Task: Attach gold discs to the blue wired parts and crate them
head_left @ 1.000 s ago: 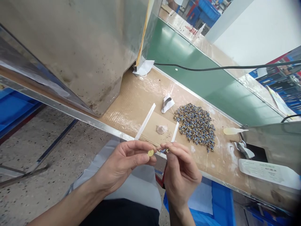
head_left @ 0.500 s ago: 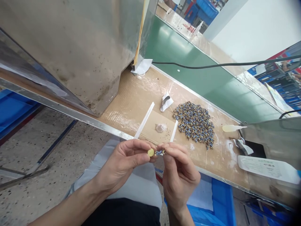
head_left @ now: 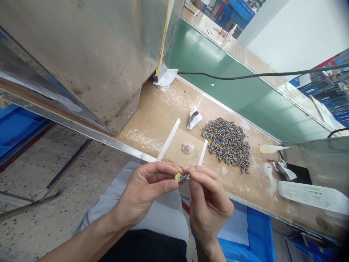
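My left hand [head_left: 144, 191] pinches a small yellow disc [head_left: 177, 177] between thumb and fingers, just in front of the bench edge. My right hand [head_left: 208, 202] pinches a tiny blue and brass part [head_left: 185, 176] and holds it against the disc, so the two pieces touch. Both hands hover over my lap. A heap of the same small blue and brass parts [head_left: 227, 143] lies on the cardboard-covered bench [head_left: 152, 116], beyond my right hand.
A large metal housing [head_left: 89, 54] stands at the left of the bench. Two white strips [head_left: 168, 140], a small clear dish [head_left: 188, 148] and a folded paper scrap [head_left: 194, 118] lie near the heap. A green conveyor belt [head_left: 245, 94] runs behind, with a black cable [head_left: 259, 75] above it. A blue bin [head_left: 256, 236] sits below.
My hands have closed together: the yellow disc has tilted and now meets the blue part, which was a short gap away a second ago.
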